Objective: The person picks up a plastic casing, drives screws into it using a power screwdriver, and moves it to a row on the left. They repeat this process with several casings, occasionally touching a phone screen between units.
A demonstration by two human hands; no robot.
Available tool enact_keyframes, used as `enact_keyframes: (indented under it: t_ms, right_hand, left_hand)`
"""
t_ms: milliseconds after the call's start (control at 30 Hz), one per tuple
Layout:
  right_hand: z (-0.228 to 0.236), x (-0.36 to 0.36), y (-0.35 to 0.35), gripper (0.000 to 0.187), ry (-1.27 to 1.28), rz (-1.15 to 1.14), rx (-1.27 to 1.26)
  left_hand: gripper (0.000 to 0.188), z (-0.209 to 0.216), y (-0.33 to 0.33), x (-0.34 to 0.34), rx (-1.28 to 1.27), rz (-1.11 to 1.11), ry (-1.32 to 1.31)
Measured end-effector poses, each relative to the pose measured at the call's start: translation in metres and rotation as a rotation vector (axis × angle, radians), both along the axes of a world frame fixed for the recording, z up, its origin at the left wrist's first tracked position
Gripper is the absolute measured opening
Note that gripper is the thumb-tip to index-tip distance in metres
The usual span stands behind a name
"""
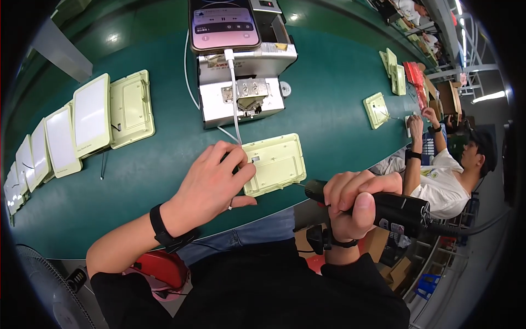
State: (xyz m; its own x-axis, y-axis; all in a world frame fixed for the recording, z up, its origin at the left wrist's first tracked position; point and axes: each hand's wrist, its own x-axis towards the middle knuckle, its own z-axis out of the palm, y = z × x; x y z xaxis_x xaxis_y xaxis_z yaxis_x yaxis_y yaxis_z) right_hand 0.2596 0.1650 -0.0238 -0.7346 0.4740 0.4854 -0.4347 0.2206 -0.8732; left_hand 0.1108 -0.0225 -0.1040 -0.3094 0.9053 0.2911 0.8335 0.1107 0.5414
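A shallow pale green plastic housing (276,164) lies on the table in front of me, its ribbed inner side up. My left hand (216,175) steadies its left end, the fingers curled over the edge and the thumb stretched out along the near side; what the fingertips touch is partly hidden. In my right hand (356,203) is a black electric screwdriver (397,211) with a cord, lying nearly level and pointing left. Its thin bit reaches the near right corner of the housing; whether it sits on a screw is too small to tell.
A metal machine (241,104) with a phone (223,24) and white cable (235,93) stands beyond the housing. Overlapping white-faced panels (90,115) and a pale green shell (130,109) line the left. A co-worker (452,178) sits at right near more housings (376,111). A fan (52,290) stands lower left.
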Motion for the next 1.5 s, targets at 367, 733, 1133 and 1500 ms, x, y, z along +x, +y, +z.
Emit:
enact_keyframes:
  t_ms: [367,733,1133,1500]
  right_hand:
    - [0.018,-0.009,-0.001,0.020,0.061,0.199,0.015]
    - [0.054,-0.143,-0.034,0.012,0.140,0.101,-0.001]
    - [0.039,-0.040,-0.032,0.027,0.095,0.306,-0.097]
    - [0.016,-0.020,-0.042,0.031,-0.063,0.252,-0.030]
  left_hand:
    - [0.055,-0.003,-0.005,-0.001,0.068,0.013,0.016]
    - [0.054,-0.013,-0.009,0.002,0.107,-0.006,0.035]
    - [0.055,-0.012,-0.012,-0.003,0.084,-0.007,0.024]
    - [0.059,-0.009,-0.009,-0.001,0.112,-0.007,0.006]
